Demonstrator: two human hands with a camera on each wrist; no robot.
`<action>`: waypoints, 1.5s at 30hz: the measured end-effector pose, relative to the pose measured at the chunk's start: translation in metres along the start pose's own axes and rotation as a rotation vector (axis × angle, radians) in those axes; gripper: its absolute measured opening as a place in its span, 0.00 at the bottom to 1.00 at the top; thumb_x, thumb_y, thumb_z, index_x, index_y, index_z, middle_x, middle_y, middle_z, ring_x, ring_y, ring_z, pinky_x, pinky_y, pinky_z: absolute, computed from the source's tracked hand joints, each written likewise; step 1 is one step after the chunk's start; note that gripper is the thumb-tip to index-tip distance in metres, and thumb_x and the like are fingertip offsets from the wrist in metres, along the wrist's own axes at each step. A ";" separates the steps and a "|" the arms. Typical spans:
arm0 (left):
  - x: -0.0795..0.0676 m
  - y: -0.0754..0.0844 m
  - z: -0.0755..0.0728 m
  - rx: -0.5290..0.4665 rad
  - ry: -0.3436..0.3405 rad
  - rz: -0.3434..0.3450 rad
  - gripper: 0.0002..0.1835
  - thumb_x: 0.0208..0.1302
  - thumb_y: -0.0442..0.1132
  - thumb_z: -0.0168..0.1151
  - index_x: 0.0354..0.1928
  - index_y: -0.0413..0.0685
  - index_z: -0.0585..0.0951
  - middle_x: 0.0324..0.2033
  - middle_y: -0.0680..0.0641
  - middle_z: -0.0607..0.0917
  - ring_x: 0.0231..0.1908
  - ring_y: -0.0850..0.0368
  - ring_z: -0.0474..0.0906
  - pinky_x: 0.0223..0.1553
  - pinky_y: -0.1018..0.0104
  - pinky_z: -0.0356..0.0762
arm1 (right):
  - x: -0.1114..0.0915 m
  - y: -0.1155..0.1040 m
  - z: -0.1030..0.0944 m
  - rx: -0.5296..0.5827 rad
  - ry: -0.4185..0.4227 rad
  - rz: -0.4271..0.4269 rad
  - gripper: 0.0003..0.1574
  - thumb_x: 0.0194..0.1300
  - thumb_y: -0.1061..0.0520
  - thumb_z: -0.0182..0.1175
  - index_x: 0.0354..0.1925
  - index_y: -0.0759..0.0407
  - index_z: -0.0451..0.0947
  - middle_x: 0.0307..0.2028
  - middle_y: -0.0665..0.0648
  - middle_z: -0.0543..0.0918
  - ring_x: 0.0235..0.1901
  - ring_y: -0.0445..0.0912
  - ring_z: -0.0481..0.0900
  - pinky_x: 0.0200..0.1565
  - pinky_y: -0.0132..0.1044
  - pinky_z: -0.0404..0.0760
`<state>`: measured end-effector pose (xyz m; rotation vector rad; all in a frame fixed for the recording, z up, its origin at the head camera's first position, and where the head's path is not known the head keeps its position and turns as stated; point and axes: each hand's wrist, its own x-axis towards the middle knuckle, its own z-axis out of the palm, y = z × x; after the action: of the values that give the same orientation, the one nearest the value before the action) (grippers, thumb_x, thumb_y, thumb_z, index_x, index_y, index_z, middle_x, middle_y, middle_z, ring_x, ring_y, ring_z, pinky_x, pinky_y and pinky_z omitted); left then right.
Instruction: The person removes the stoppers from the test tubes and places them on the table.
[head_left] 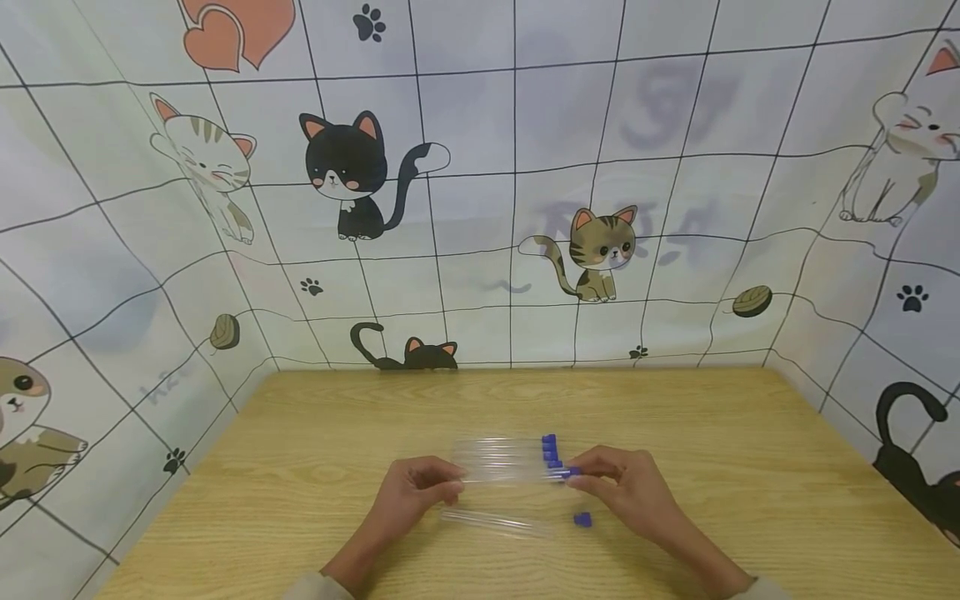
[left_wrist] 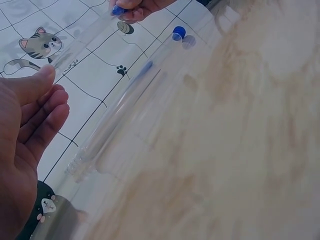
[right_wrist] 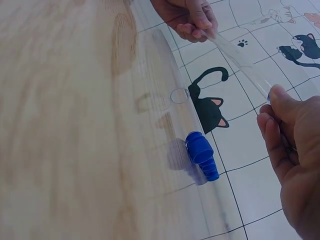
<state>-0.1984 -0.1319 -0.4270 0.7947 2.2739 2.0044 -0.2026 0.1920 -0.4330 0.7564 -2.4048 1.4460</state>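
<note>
A clear test tube point(right_wrist: 242, 65) is held level above the table between both hands. My left hand point(head_left: 422, 492) pinches one end of it between thumb and fingers. At the other end, my right hand point(head_left: 626, 487) pinches the blue cap point(left_wrist: 118, 10), which the fingers partly hide. Just beyond the hands lies a row of clear tubes point(head_left: 495, 450), side by side, with blue caps point(head_left: 551, 447) on their right ends. Nearer to me, uncapped clear tubes point(head_left: 498, 523) lie slightly aslant, with a loose blue cap point(head_left: 582, 520) to their right.
The wooden table point(head_left: 675, 408) runs back to a cloth wall point(head_left: 480, 208) printed with cats and grid lines. Similar cloth stands along the left and right sides.
</note>
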 end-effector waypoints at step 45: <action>0.003 -0.038 -0.025 0.041 0.070 -0.134 0.13 0.60 0.36 0.67 0.42 0.33 0.83 0.30 0.37 0.85 0.28 0.54 0.81 0.34 0.62 0.80 | -0.003 0.016 -0.027 0.027 -0.090 0.243 0.10 0.62 0.48 0.65 0.39 0.50 0.84 0.37 0.49 0.85 0.36 0.44 0.83 0.38 0.37 0.81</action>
<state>-0.2228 -0.1559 -0.4572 0.5662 2.3439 1.9628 -0.2103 0.2224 -0.4333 0.5614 -2.6270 1.5655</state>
